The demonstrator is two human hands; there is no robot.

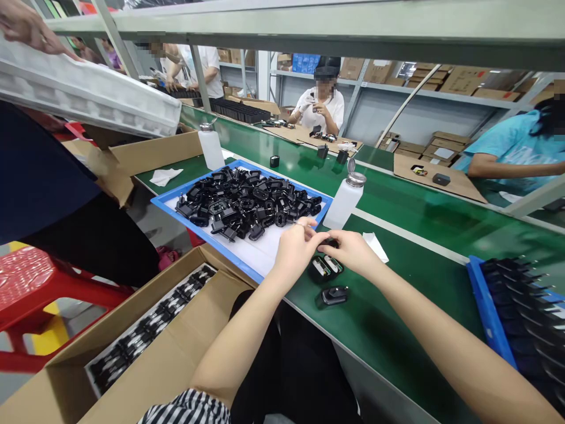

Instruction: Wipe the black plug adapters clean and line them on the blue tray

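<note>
My left hand [295, 246] and my right hand [351, 250] meet over the green table, fingers pinched together on a small black plug part [329, 242] held between them. Just below the hands an open black charger shell [325, 268] lies on the table, and a closed black part [334, 294] lies nearer to me. Left of my hands a blue tray [164, 201] holds a heap of several black plug parts [249, 202] on a white sheet.
A white dispenser bottle [345, 198] stands behind my hands, another bottle [210, 145] at the tray's far side. A cardboard box [185, 344] of packed parts sits at lower left. A second blue tray [488, 306] is at right. Other people work across the belt; a person at left lifts a white tray [92, 94].
</note>
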